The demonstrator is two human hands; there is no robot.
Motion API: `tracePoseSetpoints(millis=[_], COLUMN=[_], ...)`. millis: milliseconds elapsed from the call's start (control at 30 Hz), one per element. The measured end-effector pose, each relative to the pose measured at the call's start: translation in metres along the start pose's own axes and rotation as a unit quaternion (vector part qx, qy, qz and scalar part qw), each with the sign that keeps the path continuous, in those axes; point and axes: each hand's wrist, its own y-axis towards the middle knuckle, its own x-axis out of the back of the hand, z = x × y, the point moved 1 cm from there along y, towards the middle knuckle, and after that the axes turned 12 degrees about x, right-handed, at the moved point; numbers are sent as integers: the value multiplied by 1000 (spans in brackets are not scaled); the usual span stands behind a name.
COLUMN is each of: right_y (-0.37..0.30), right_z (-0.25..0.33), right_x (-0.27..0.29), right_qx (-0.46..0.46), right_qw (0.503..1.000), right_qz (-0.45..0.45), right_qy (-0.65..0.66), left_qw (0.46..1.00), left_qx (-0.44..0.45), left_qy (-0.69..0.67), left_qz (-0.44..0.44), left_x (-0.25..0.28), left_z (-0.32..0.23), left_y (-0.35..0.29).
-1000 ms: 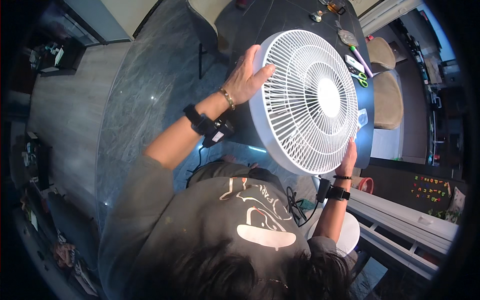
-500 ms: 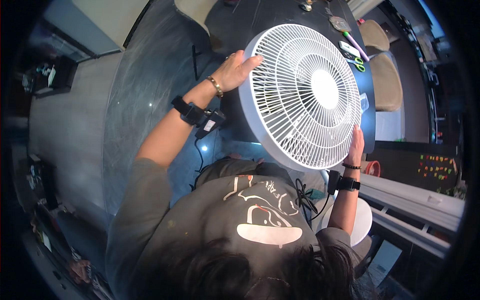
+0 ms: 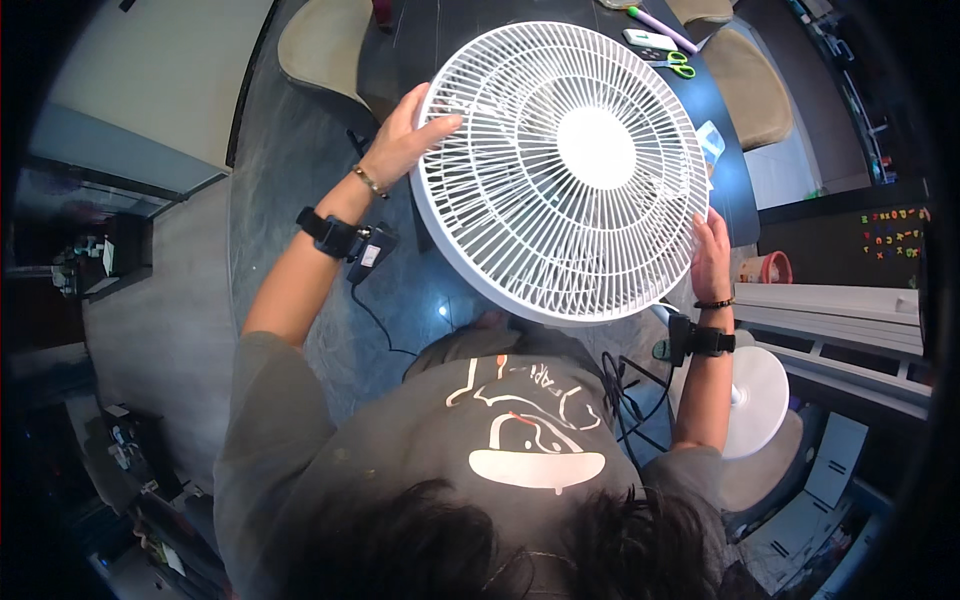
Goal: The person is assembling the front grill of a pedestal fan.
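A white round fan head (image 3: 596, 148) with a wire grille and a plain round centre cap is tilted up in front of me. My left hand (image 3: 408, 140) grips its rim at the upper left, the thumb lying over the grille's face and the fingers hidden behind. On the lower right rim, my right hand (image 3: 711, 258) is closed too, its fingertips at the edge. Beneath my right forearm shows a white round base (image 3: 762, 405) with a short piece of pole; most of the pole is hidden.
Behind the fan stands a dark table (image 3: 735, 190) with green-handled scissors (image 3: 680, 65), a white remote-like item (image 3: 650, 39) and a clear plastic bag (image 3: 710, 142). Beige chairs (image 3: 745, 90) flank it. Black cables (image 3: 625, 395) hang by my right side. A red-rimmed pot (image 3: 775, 268) is at the right.
My view has shifted, and the fan head sits further left and higher in it, its face showing rounder. Both hands keep their hold on the rim. More of the white base is visible.
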Motion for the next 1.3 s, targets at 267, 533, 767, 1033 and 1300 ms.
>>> tracePoseSetpoints(millis=[267,533,767,1033,1300], right_y=[38,87,70,63,71], right_z=[-1,4,9,17,26], right_x=[10,-19,-28,-29,-28], right_qx=[-91,-59,17,-6,-69], right_qw=[982,963,971,975,973], right_qz=[153,263,207,178,215], right_qy=[55,4,-116,-132,-53], left_qw=[996,980,955,943,923], left_qx=[81,85,6,-15,18], left_qy=[-22,178,281,321,365], left_qz=[-23,-31,-90,-85,-117], left_x=[7,15,2,-1,-11], left_z=[-11,-31,-37,-42,-57], left_y=[-16,11,13,10,9])
